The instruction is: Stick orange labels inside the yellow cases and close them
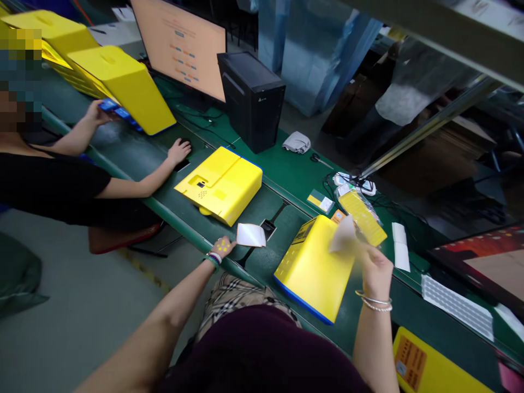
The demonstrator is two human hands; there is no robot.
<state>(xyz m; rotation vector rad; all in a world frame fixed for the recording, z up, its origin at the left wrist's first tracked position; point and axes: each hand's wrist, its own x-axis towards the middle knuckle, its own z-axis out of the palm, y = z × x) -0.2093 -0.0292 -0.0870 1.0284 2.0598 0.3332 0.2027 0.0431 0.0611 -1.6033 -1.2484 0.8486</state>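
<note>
My left hand [223, 246], with yellow dots on its back, pinches the left edge of a small white sheet [251, 235] over the green work line. My right hand [376, 268] holds a white slip [343, 233], blurred by motion, above a yellow box-shaped device [317, 270] with a blue lower edge. Whether the slip touches the device cannot be made out. Another yellow device [225, 185] rests beyond my left hand, with a small recessed socket and a group of holes on its side.
To the left, a co-worker's hand [179, 152] lies on a mouse. A black computer tower [251, 103] and a monitor [184, 49] stand behind. Scissors [320, 160], a bagged yellow sheet [362, 217] and a keyboard [457, 307] lie along the bench. Another yellow device [438, 365] is at lower right.
</note>
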